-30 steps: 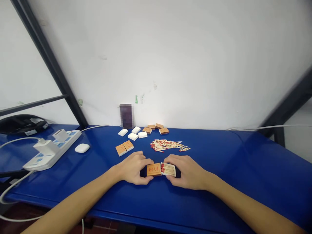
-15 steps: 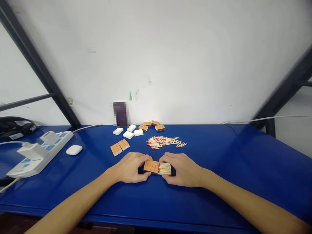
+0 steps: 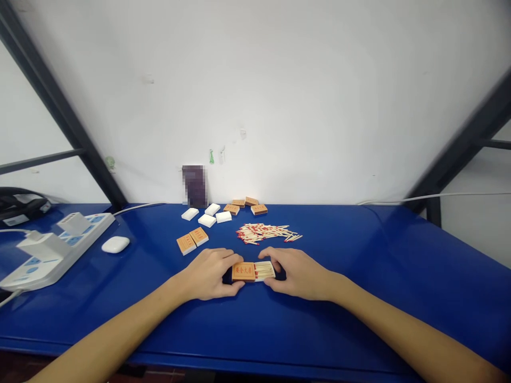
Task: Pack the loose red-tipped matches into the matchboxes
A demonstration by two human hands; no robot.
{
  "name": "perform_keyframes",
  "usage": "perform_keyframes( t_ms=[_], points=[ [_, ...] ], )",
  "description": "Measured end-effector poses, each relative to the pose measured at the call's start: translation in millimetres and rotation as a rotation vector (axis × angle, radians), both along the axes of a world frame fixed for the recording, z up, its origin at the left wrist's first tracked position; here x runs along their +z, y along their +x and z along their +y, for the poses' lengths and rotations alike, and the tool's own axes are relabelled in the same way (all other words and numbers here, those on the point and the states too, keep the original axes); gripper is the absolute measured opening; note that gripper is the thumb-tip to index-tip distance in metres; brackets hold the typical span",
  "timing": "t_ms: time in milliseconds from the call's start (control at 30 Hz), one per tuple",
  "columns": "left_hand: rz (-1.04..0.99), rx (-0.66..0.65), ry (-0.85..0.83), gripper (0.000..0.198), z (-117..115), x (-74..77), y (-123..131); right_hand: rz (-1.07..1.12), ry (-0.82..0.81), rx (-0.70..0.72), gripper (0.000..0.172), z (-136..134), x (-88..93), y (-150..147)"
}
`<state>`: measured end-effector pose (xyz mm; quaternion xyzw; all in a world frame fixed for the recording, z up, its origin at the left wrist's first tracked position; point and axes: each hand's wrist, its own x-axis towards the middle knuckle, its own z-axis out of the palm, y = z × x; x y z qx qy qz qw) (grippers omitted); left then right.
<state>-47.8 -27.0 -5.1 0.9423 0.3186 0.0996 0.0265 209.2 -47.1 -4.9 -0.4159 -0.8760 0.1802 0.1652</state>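
Note:
A matchbox with an orange-brown printed sleeve (image 3: 243, 271) lies low over the blue table, its white tray (image 3: 265, 277) slid part way out to the right. Red-tipped matches (image 3: 263, 268) lie lengthwise in that tray. My left hand (image 3: 213, 274) is closed on the sleeve, thumb at the near edge and fingers at the far edge. Around the tray's right end curls my right hand (image 3: 301, 274), thumb at the near corner, index finger raised at the far side. Just beyond the box is a loose pile of matches (image 3: 263, 232).
Two orange-topped matchboxes (image 3: 192, 241) lie left of the pile. Several white trays (image 3: 207, 220) and several brown sleeves (image 3: 259, 209) are near the wall. On the left are a white earbud case (image 3: 115, 244) and a power strip (image 3: 85, 242) with plugs and cables.
My right index finger has lifted and spread from the matchbox's far edge, and other fingers now show at the tray's end. The view has shifted slightly; my left hand keeps its hold.

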Motion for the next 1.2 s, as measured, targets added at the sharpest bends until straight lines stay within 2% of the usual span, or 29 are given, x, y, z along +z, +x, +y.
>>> perform_keyframes(
  t_ms=[133, 400, 467, 567, 667, 933, 1100, 1200],
  points=[
    [0.023, 0.032, 0.062, 0.033, -2, -0.2, 2, 0.019, -0.030, -0.025, 0.021, 1, -3.7, -1],
    [0.027, 0.047, 0.191, 0.033, -3, -4.2, 6, 0.139, -0.044, -0.039, 0.024, 0, -8.4, -12],
    [0.024, 0.042, 0.213, 0.033, -2, -5.9, 7, 0.164, -0.071, -0.031, 0.034, -1, -8.3, -14],
    [0.007, 0.036, 0.228, 0.031, -2, -6.9, 8, 0.197, -0.108, 0.016, 0.059, -4, -8.5, -16],
    [-0.015, 0.017, 0.246, 0.029, -2, -6.8, 9, 0.215, -0.099, 0.062, 0.068, -7, -9.5, -19],
    [-0.018, -0.009, 0.227, 0.027, -1, -4.1, 12, 0.238, -0.045, 0.056, 0.059, -9, -11.6, -22],
    [-0.046, 0.036, 0.163, 0.030, -1, -2.1, 13, 0.198, 0.026, 0.060, 0.047, -7, -14.8, -22],
    [-0.068, 0.047, 0.138, 0.033, 0, -2.4, 13, 0.176, 0.055, 0.045, 0.047, -6, -14.9, -20]
  ],
)
